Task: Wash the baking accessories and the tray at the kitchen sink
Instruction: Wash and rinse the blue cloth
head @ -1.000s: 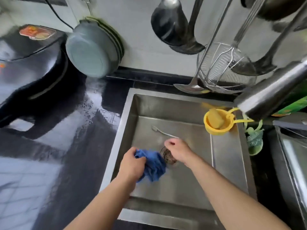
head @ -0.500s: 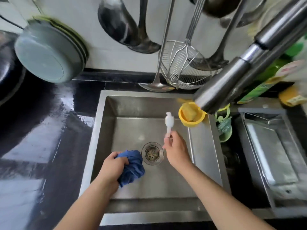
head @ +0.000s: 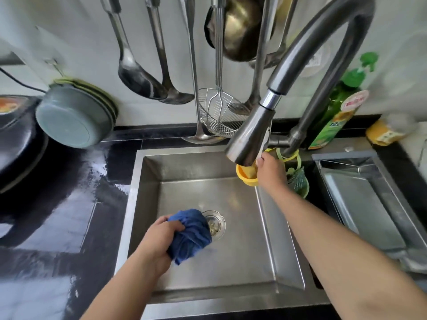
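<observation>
1. Head view, writing: the green dish-soap bottle (head: 332,116) behind the faucet carries a red-and-white label, too blurred to read. A yellow-labelled jar (head: 385,132) lies beside it on the counter, its print also unreadable.
2. Left hand (head: 159,239): fingers curled tight round a bunched blue cloth (head: 190,234), held low in the sink (head: 231,262) just beside the drain strainer (head: 213,224).
3. Right hand (head: 271,172): raised to the sink's back right corner, just under the faucet head (head: 250,137) and against the yellow hanging cup (head: 246,175). A white piece shows above the fingers, which seem curled; whether they hold it I cannot tell.
4. Tray (head: 369,204): a steel tray sits on the counter right of the sink, apart from both hands.
5. Surface and room: black glossy counter (head: 69,215), wet with reflections; white wall hung with ladles (head: 138,75) and a wire skimmer (head: 217,112). Grey-green dishes (head: 67,118) lean against the wall at left, beside a black appliance (head: 16,139).
</observation>
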A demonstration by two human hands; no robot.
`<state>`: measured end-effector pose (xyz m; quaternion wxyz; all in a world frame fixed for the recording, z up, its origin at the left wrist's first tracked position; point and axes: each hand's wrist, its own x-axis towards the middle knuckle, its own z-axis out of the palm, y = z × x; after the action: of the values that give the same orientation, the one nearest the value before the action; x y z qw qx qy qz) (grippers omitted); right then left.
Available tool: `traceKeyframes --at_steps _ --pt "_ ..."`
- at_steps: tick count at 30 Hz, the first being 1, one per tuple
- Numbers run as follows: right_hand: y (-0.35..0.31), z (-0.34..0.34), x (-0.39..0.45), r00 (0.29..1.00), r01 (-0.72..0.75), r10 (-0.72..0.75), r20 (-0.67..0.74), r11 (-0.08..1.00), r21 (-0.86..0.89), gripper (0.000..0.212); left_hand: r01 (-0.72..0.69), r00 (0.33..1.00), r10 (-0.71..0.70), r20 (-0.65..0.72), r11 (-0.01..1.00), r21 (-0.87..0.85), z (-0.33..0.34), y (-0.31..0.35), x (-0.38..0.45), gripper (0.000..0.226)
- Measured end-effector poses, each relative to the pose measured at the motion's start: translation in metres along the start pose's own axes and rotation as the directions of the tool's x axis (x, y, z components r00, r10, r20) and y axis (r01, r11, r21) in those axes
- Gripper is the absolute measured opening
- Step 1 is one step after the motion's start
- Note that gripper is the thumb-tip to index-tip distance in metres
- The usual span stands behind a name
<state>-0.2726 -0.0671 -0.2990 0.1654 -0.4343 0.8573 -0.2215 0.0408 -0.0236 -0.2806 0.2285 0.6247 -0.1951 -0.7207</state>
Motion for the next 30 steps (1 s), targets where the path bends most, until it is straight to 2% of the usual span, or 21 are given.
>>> traceKeyframes --at_steps 4,6,9,10,12,14,16,18,21,23,24,25,27,29,30 --pt "-0.001 -0.012 0.000 0.997 -0.075 0.074 -0.033 0.997 -0.031 0.018 0.033 0.999 -0.033 0.000 0.998 -0.053 -0.009 -0.002 0.007 0.056" --pt "-0.001 -0.029 -0.007 0.995 -0.066 0.065 -0.082 0.998 -0.013 0.015 0.035 0.999 -0.034 0.020 0.998 -0.056 -0.005 -0.002 0.011 0.060" --pt "-0.006 -0.054 -0.004 0.984 -0.046 0.061 -0.168 0.995 0.091 0.035 0.017 0.999 -0.016 0.048 1.000 -0.023 0.011 0.001 0.011 0.053" --pt "-0.010 -0.059 0.003 0.989 -0.058 0.072 -0.126 0.991 0.118 0.048 0.013 0.998 -0.012 0.057 1.000 -0.019 0.015 0.000 0.011 0.050" --pt "-0.021 -0.065 0.016 0.994 -0.097 0.091 0.060 0.992 0.087 0.068 0.022 0.999 -0.021 0.046 1.000 -0.020 0.023 -0.001 0.010 0.048" --pt "-0.028 -0.064 0.024 0.981 -0.057 0.067 0.180 0.996 -0.063 0.072 0.041 0.998 -0.040 0.049 0.999 -0.031 0.026 -0.006 0.013 0.053" --pt "-0.029 -0.064 0.022 0.971 -0.013 0.061 0.231 0.980 -0.201 0.074 0.071 0.995 -0.066 0.077 0.995 -0.065 0.028 -0.010 0.014 0.056" --pt "-0.025 -0.064 0.015 0.956 -0.035 0.097 0.275 0.975 -0.220 0.080 0.113 0.990 -0.105 0.096 0.990 -0.083 0.028 -0.013 0.011 0.052" --pt "-0.020 -0.063 0.004 0.929 -0.099 0.128 0.348 0.990 -0.099 0.089 0.214 0.957 -0.169 0.234 0.959 -0.183 0.031 -0.014 0.000 0.034" --pt "-0.025 -0.064 -0.011 0.933 -0.159 0.091 0.347 0.972 0.173 0.085 0.192 0.964 -0.156 0.217 0.969 -0.154 0.031 -0.016 -0.001 0.042" --pt "-0.030 -0.067 -0.022 0.950 -0.173 0.057 0.307 0.914 0.368 0.080 0.167 0.968 -0.134 0.212 0.975 -0.149 0.030 -0.018 0.001 0.048" --pt "-0.035 -0.072 -0.035 0.969 -0.156 0.016 0.245 0.810 0.566 0.074 0.156 0.971 -0.123 0.205 0.976 -0.154 0.028 -0.021 0.004 0.052" --pt "-0.053 -0.095 -0.061 0.980 -0.097 -0.100 0.169 0.505 0.858 0.061 0.138 0.984 -0.125 0.124 0.985 -0.099 0.027 -0.024 0.016 0.052" --pt "-0.078 -0.122 -0.083 0.945 -0.111 -0.283 0.167 0.203 0.973 0.049 0.098 0.992 -0.095 0.077 0.995 -0.035 0.032 -0.021 0.023 0.048" --pt "-0.090 -0.132 -0.090 0.917 -0.127 -0.362 0.165 0.126 0.984 0.044 0.070 0.996 -0.068 0.057 0.997 -0.024 0.034 -0.018 0.029 0.043"
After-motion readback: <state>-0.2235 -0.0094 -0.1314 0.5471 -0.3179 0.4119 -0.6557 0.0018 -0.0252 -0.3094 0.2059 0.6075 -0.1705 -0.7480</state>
